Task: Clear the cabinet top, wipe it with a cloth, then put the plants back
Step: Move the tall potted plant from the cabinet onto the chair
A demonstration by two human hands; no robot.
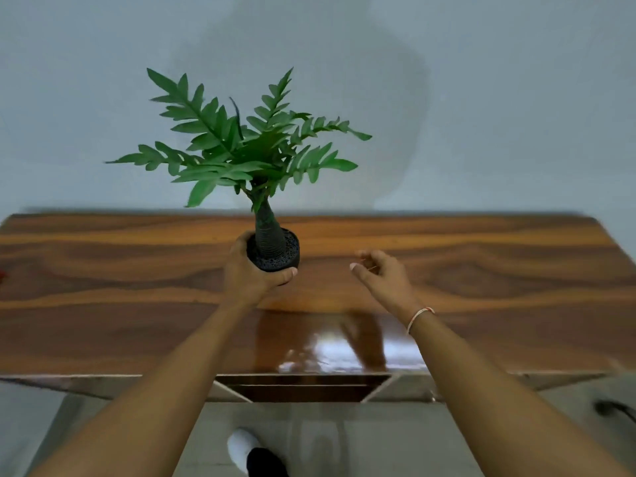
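Wooden cabinet top [481,270]: glossy.
Left hand [249,270]: grips black pot [278,258] of plant [241,149], above cabinet top's middle.
Right hand [382,273]: loosely curled, empty, beside the pot.

The left hand [253,270] hides the pot's [278,261] near left side. At the frame's left edge a red thing [2,274] is cut off; the table [481,270] edges blur.

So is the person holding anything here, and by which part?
Yes: the left hand grips the potted plant by its small black pot. The right hand holds nothing.
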